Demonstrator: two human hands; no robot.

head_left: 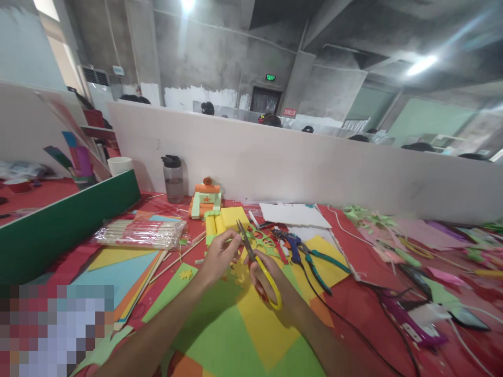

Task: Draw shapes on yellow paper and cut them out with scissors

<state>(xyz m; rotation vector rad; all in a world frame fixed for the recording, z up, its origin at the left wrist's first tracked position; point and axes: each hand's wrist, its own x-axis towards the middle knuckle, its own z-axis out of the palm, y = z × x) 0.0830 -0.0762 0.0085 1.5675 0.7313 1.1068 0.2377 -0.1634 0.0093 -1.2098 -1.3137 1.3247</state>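
Observation:
My right hand (265, 275) is closed round a pair of scissors (248, 245) with yellow handles, their dark blades pointing up and away from me. My left hand (220, 254) is beside the blades, thumb and fingers drawn together in a pinch. Whatever it holds, if anything, is too small to make out. Beneath both hands lie green sheets (212, 324) and a yellow sheet (267, 335). Small yellow star cutouts (186, 274) rest left of my left hand. Just beyond the hands is a yellow block-like piece (233, 217) with rolled parts, near green cut-out scraps (267, 242).
Right of my hands lie a blue glue gun (293, 245) and green-handled pliers (320, 267). An orange and green model (206, 199) stands behind, near a water bottle (173, 179). Wrapped sticks (139, 233) lie left. A purple power strip (412, 319) and cables are at right. A white partition (275, 157) borders the table.

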